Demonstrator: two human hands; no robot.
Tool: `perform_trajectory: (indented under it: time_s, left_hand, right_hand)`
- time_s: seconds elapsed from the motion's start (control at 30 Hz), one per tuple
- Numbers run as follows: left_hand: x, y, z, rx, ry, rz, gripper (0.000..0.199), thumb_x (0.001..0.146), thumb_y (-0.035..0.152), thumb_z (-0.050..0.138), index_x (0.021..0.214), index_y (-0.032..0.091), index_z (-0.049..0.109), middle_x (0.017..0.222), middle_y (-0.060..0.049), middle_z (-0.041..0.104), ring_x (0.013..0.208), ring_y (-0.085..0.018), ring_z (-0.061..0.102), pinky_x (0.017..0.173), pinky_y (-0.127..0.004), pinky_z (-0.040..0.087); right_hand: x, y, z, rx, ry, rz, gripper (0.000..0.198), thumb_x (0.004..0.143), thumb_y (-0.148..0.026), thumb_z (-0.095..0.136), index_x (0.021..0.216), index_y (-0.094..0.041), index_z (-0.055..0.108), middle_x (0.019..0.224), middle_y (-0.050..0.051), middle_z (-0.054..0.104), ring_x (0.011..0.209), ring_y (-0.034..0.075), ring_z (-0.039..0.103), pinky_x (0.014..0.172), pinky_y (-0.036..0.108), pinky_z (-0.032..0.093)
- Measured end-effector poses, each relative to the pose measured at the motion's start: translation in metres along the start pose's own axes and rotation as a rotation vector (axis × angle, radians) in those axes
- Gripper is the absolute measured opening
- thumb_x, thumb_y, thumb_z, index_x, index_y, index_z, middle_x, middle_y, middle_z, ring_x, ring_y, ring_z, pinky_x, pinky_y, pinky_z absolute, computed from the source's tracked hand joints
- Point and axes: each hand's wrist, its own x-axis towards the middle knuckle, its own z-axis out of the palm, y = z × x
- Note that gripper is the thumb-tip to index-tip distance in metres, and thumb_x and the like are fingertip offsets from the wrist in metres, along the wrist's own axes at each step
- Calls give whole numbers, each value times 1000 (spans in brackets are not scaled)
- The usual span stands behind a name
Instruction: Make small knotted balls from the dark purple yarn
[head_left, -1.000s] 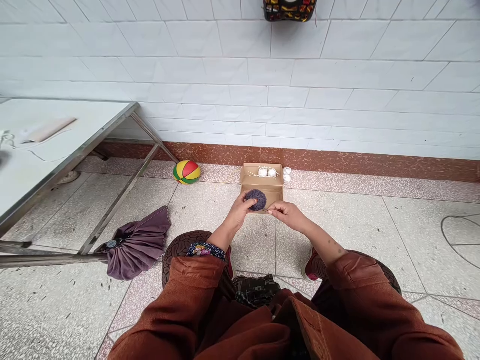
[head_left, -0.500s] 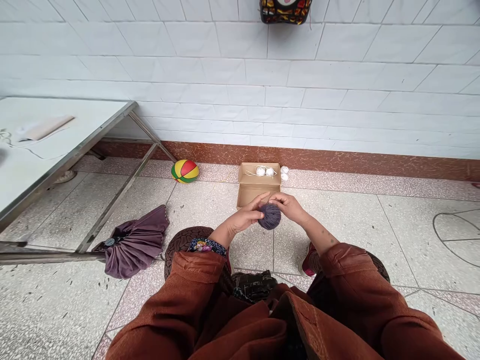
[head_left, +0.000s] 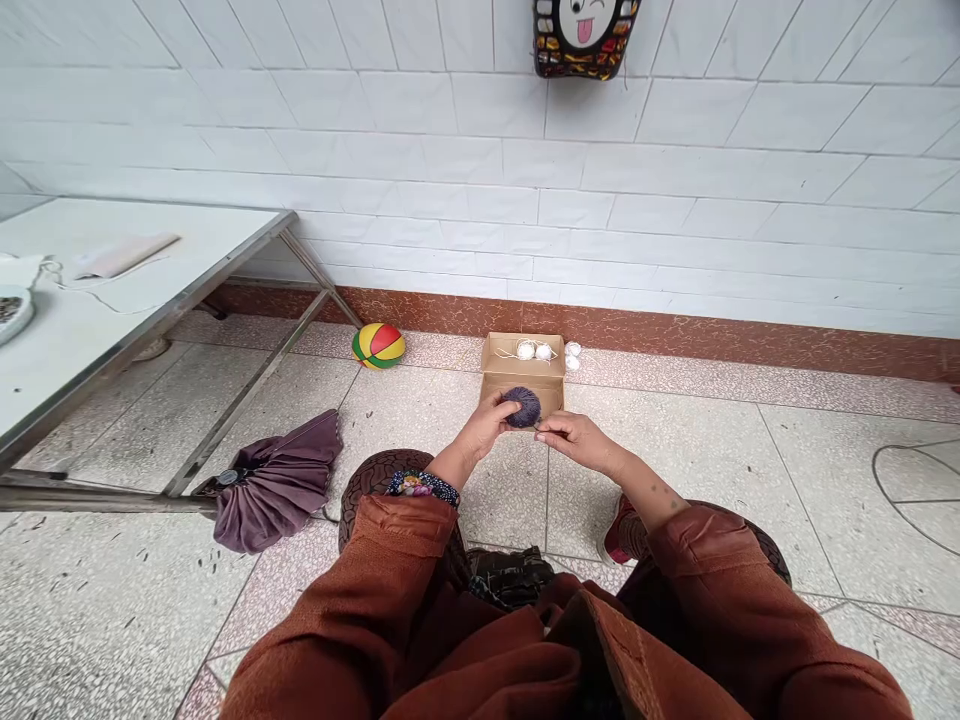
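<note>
A: "Both L hand [head_left: 486, 422] and R hand [head_left: 576, 440] full?"
B: "Yep. L's round the dark yarn ball [head_left: 523, 407]; R pinches a strand [head_left: 536, 427] at its lower R side."
A: "Handling?"
B: "Prob. light, soft, not slippery. Hold round the middle, don't squash."
A: "Room?"
B: "Ball shows agst the box [head_left: 553, 396]'s near half, ht unclear. Low edges there; open floor [head_left: 675, 480] to R, wall [head_left: 450, 210] behind box."

homelike room: tiled wall [head_left: 420, 160], colourful ball [head_left: 379, 345]
</note>
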Motion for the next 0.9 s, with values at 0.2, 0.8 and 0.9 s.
perform_trajectory:
  time_s: [0.2, 0.8, 0.9]
  left_hand:
    - [0, -11, 1, 332, -122, -72, 66, 66, 22, 73, 129, 21, 54, 108, -8, 62, 92, -22, 60, 79, -35, 47]
    - [-9, 14, -2, -87, -142, 23, 41, 66, 20, 70, 106, 16, 64, 105, -7, 66, 97, -21, 61, 87, -35, 47]
    - [-2, 10, -6, 76, 1, 36, 41, 63, 20, 68, 104, 16, 62, 104, -6, 66, 97, -21, 60, 88, -36, 47]
  right_hand:
    - [5, -8, -16, 5, 142, -9, 24, 95, -40, 56, 87, -22, 70, 82, 3, 66, 78, 17, 61, 74, 29, 47]
    - [7, 25, 11, -129, -37, 127, 16, 94, -24, 54, 92, -19, 69, 89, 5, 71, 82, 19, 64, 76, 29, 48]
    - [6, 11, 9, -44, -93, 55, 21, 96, -32, 54, 88, -19, 68, 82, 2, 68, 75, 16, 63, 72, 26, 47]
